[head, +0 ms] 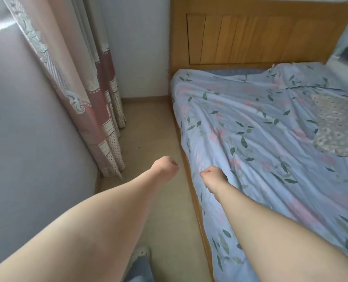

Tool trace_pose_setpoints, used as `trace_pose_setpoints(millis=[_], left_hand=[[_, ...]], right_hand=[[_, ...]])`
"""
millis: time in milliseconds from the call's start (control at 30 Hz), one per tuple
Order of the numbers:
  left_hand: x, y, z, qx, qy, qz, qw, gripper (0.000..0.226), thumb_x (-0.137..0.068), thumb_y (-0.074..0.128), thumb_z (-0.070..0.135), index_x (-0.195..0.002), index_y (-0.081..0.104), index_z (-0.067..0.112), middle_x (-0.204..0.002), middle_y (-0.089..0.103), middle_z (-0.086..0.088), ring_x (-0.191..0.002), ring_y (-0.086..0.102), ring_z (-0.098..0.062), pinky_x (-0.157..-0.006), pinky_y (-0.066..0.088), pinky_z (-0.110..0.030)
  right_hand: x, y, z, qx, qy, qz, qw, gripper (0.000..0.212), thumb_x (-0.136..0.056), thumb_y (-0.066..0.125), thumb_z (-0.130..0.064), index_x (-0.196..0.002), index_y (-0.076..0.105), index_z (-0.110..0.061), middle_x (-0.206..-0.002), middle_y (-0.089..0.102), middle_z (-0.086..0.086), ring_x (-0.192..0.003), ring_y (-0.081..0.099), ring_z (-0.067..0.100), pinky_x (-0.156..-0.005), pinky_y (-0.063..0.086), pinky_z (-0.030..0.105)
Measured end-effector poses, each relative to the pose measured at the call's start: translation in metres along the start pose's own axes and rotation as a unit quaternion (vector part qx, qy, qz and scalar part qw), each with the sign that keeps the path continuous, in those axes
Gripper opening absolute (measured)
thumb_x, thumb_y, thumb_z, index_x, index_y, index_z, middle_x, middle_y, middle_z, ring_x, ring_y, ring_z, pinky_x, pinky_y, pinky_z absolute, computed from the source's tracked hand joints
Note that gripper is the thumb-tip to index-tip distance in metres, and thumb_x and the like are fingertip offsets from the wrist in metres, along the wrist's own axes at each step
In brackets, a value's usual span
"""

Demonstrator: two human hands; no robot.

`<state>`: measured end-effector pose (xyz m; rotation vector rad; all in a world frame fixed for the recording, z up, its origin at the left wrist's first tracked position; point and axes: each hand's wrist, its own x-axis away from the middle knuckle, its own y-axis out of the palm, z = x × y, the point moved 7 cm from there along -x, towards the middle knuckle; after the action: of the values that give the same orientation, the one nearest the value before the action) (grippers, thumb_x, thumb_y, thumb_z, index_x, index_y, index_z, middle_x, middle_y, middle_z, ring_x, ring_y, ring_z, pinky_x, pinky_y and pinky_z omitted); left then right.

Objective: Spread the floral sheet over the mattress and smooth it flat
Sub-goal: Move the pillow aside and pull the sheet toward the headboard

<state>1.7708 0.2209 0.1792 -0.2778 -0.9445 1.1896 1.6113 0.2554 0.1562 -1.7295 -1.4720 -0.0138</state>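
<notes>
Floral sheet covers most of the bed, centre and right of frame. It is rumpled, with long creases running toward lower centre. A strip of mattress shows bare below the headboard.

Right hand sits at the sheet's near side edge, fingers curled under. The creases converge on it, so it reads as gripping cloth. Left hand is over the floor, fingers closed in a fist, nothing seen in it.

Step, as judged: tugging the side edge taut. Next calls for drawing the sheet up to the headboard, then flattening the creases.

Fingertips are hidden. The bed's far right is cut off, and the patterned cloth there is hard to identify.
</notes>
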Motion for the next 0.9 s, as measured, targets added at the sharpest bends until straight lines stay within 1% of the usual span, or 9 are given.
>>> trace_pose_setpoints(millis=[67,167,267,367,400,467,633,767,900], left_hand=[[-0.037,-0.024,0.016,-0.020,0.011,-0.006,1.000,0.015,-0.091,0.042,0.012,-0.088,0.056,0.016,-0.076,0.056,-0.003,-0.078,0.051,-0.023,-0.067,0.040,-0.024],[-0.078,-0.042,0.044,-0.061,0.035,-0.021,0.997,0.023,-0.092,0.040,0.015,-0.098,0.061,0.013,-0.092,0.060,-0.008,-0.082,0.055,-0.026,-0.069,0.044,-0.027],[-0.118,-0.042,0.083,-0.120,0.075,-0.056,0.988,0.031,-0.095,0.039,0.014,-0.114,0.062,0.005,-0.115,0.065,-0.014,-0.108,0.062,-0.032,-0.088,0.050,-0.034],[-0.160,-0.037,0.132,-0.147,0.117,-0.092,0.978,0.033,-0.098,0.040,0.012,-0.121,0.060,-0.001,-0.124,0.062,-0.018,-0.116,0.059,-0.031,-0.095,0.047,-0.034],[-0.173,-0.035,0.148,-0.153,0.132,-0.100,0.974,0.033,-0.097,0.041,0.011,-0.122,0.059,0.000,-0.125,0.062,-0.018,-0.117,0.059,-0.031,-0.095,0.047,-0.034],[-0.203,-0.036,0.186,-0.176,0.159,-0.108,0.965,0.034,-0.098,0.039,0.012,-0.124,0.057,0.001,-0.127,0.060,-0.017,-0.119,0.057,-0.031,-0.097,0.046,-0.033],[-0.276,-0.043,0.272,-0.168,0.189,-0.107,0.961,0.033,-0.097,0.039,0.012,-0.121,0.058,-0.001,-0.125,0.061,-0.019,-0.117,0.058,-0.033,-0.096,0.047,-0.036],[-0.335,-0.050,0.317,-0.140,0.190,-0.116,0.965,0.034,-0.096,0.039,0.013,-0.120,0.057,-0.002,-0.119,0.063,-0.019,-0.110,0.060,-0.030,-0.094,0.049,-0.038],[-0.409,-0.059,0.348,-0.143,0.185,-0.124,0.964,0.028,-0.094,0.040,0.012,-0.110,0.059,-0.001,-0.112,0.063,-0.018,-0.112,0.059,-0.032,-0.088,0.049,-0.034]], right_hand=[[-0.028,0.001,-0.030,-0.031,0.005,0.014,0.999,0.031,-0.092,0.042,-0.014,-0.063,0.034,-0.020,-0.063,0.037,-0.001,-0.052,0.031,0.014,-0.049,0.025,0.024],[-0.056,-0.003,-0.059,-0.059,0.013,0.029,0.998,0.030,-0.091,0.042,-0.013,-0.062,0.033,-0.019,-0.062,0.036,0.000,-0.052,0.030,0.016,-0.049,0.025,0.025],[-0.086,-0.018,-0.069,-0.078,0.053,0.041,0.995,0.028,-0.091,0.042,-0.011,-0.064,0.035,-0.016,-0.062,0.036,0.001,-0.054,0.032,0.018,-0.056,0.030,0.025],[-0.134,-0.054,-0.076,-0.104,0.090,0.080,0.987,0.016,-0.091,0.043,-0.011,-0.075,0.042,-0.012,-0.066,0.040,0.004,-0.069,0.044,0.024,-0.068,0.036,0.028],[-0.151,-0.067,-0.081,-0.112,0.091,0.097,0.985,0.014,-0.091,0.043,-0.012,-0.078,0.043,-0.014,-0.068,0.041,0.003,-0.075,0.045,0.025,-0.069,0.037,0.028],[-0.190,-0.099,-0.098,-0.120,0.074,0.127,0.982,0.026,-0.093,0.045,-0.018,-0.068,0.039,-0.021,-0.066,0.040,0.000,-0.072,0.045,0.025,-0.064,0.038,0.024],[-0.266,-0.158,-0.129,-0.077,0.084,0.152,0.982,0.034,-0.093,0.045,-0.011,-0.060,0.037,-0.013,-0.061,0.041,0.004,-0.066,0.045,0.026,-0.048,0.029,0.022],[-0.327,-0.187,-0.150,-0.058,0.104,0.152,0.981,0.030,-0.095,0.043,-0.009,-0.065,0.039,-0.009,-0.062,0.038,0.004,-0.072,0.046,0.027,-0.058,0.036,0.024],[-0.393,-0.210,-0.174,-0.067,0.108,0.169,0.977,0.035,-0.093,0.043,-0.008,-0.059,0.033,-0.010,-0.058,0.036,0.006,-0.051,0.033,0.020,-0.052,0.029,0.026]])
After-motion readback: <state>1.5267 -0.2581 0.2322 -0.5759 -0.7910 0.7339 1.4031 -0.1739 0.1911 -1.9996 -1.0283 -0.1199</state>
